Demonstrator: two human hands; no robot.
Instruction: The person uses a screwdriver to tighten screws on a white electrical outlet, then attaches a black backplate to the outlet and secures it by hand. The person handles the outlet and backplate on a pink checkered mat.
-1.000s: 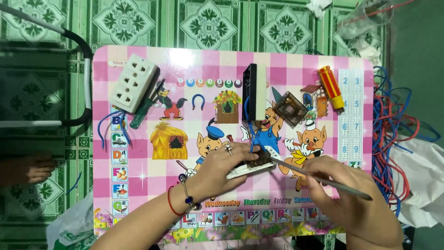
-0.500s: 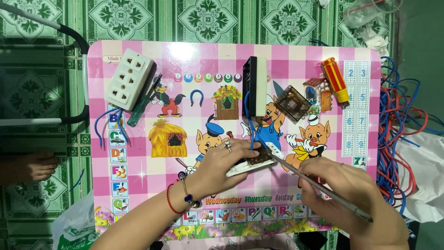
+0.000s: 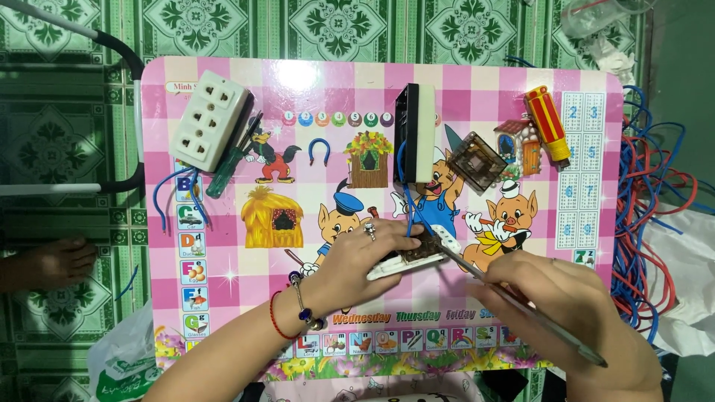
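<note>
- Since the earlier frames I see little change: my left hand (image 3: pixel 357 264) still presses on the small white switch part (image 3: pixel 410 257), and my right hand (image 3: pixel 566 313) has kept the thin metal tool (image 3: pixel 514 305) aimed at it, the tip now right at the part's right end
- The switch part lies near the middle of the pink checked table (image 3: pixel 223 290), slightly toward 6 o'clock, its long axis running from about 8 o'clock up to 2 o'clock
- From my right hand the part lies toward 10 o'clock; the tool's shaft runs along that same line, handle end low at 4 o'clock, tip high at 10 o'clock, meeting the part where a blue wire (image 3: pixel 406 197) comes down to it
- My left hand is the nearer one: it sits directly on the part, fingers curled over its top and clamping it against the table, forearm coming in from 7 o'clock
- My right hand is closed around the tool in a pen-like grip, knuckles up, wrist entering from 5 o'clock
- At 12 o'clock from the part stands a black-and-white block (image 3: pixel 415 134); a clear square housing (image 3: pixel 477 160) sits at 1 o'clock, and a red and yellow screwdriver (image 3: pixel 547 123) further out toward 2 o'clock
- A white multi-socket outlet (image 3: pixel 208 119) with a green screwdriver (image 3: pixel 232 156) beside it lies toward 10 o'clock
- A tangle of red and blue wires (image 3: pixel 644 223) hangs off the table's 3 o'clock edge
</note>
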